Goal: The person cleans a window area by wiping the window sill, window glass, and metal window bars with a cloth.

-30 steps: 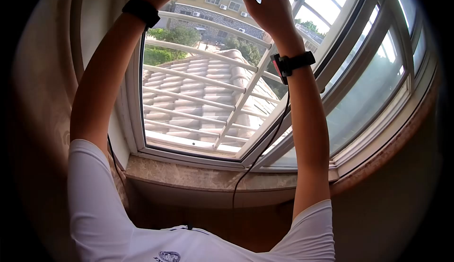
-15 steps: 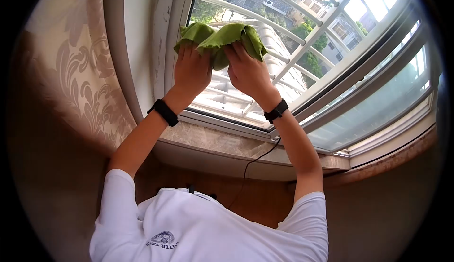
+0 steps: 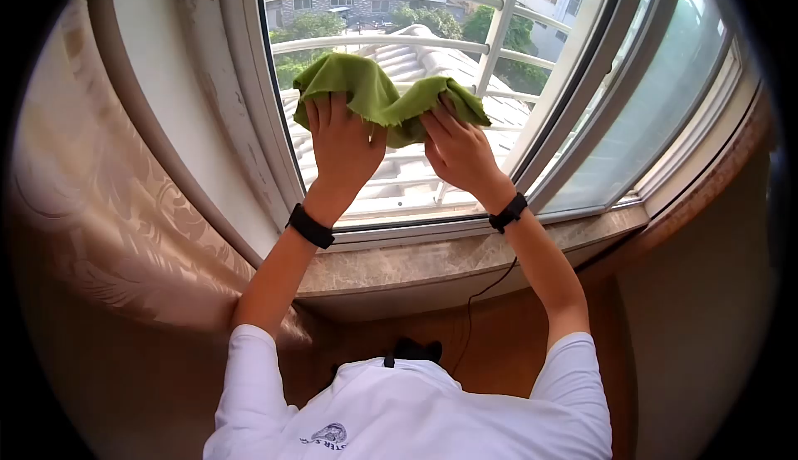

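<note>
A green cloth with frayed edges stretches between my two hands, in front of the window. My left hand grips its left part, the fingertips partly covered by the fabric. At the cloth's right end my right hand has its fingers closed on the fabric. Between the hands the cloth sags and hangs in a fold. Whether the cloth touches the window glass I cannot tell. Each wrist wears a black band.
The window frame and a sliding pane surround the view, with white bars outside. Below runs a marble sill. A patterned curtain hangs at left, and a thin black cable drops from the sill.
The view has turned and shifted. My hands have spread further apart, and the cloth is now drawn out wider between them. Both hands still hold it.
</note>
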`<act>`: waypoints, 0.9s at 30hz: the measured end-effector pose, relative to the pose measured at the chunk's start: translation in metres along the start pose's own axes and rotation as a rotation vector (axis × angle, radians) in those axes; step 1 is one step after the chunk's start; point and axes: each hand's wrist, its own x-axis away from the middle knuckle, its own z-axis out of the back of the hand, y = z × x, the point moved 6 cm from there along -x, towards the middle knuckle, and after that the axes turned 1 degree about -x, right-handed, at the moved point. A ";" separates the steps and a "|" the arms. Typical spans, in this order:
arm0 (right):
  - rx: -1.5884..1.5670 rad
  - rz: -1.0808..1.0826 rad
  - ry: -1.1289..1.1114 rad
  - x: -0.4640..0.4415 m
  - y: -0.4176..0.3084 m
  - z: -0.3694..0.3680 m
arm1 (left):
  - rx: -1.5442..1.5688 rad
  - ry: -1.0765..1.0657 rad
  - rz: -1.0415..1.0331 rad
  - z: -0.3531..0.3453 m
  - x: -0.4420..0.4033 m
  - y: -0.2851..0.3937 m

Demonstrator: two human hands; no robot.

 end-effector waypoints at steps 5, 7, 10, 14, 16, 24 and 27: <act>0.062 -0.078 0.435 -0.062 0.078 0.091 | -0.215 0.220 -0.051 -0.002 -0.112 0.058; 0.077 -0.143 0.438 -0.044 0.087 0.088 | -0.182 0.227 -0.074 -0.016 -0.111 0.077; 0.041 -0.227 0.372 0.002 0.084 0.058 | -0.091 0.023 -0.123 -0.053 -0.072 0.091; 0.028 -0.132 0.162 0.028 0.102 0.051 | -0.141 -0.111 -0.267 -0.080 -0.053 0.104; 0.136 0.028 0.249 -0.001 0.125 0.083 | -0.183 -0.036 -0.252 -0.075 -0.092 0.120; 0.073 -0.049 0.693 -0.050 0.190 0.160 | -0.213 0.219 -0.162 -0.094 -0.182 0.181; -0.100 -0.214 0.692 -0.011 0.187 0.127 | -0.124 0.213 -0.201 -0.118 -0.130 0.193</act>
